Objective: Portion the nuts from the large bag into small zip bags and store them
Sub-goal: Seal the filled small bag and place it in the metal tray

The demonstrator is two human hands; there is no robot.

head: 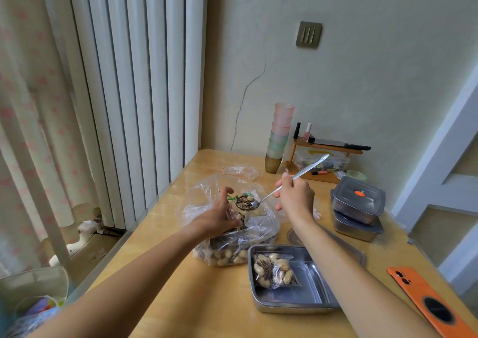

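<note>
A metal spoon (pixel 267 197) is pinched in the fingers of the right hand (pixel 294 198). Its bowl, heaped with sunflower seeds and a peanut, is held just beside the curled fingers of the left hand (pixel 219 215), by which a small clear bag (pixel 231 209) is gripped over the open large bag (pixel 258 231).

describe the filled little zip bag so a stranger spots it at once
On the wooden table, find the open steel tray near the front edge. The small zip bag lies inside it, packed with peanuts and striped seeds. Unlike the large crumpled bag beside the tray, it lies flat.
</note>
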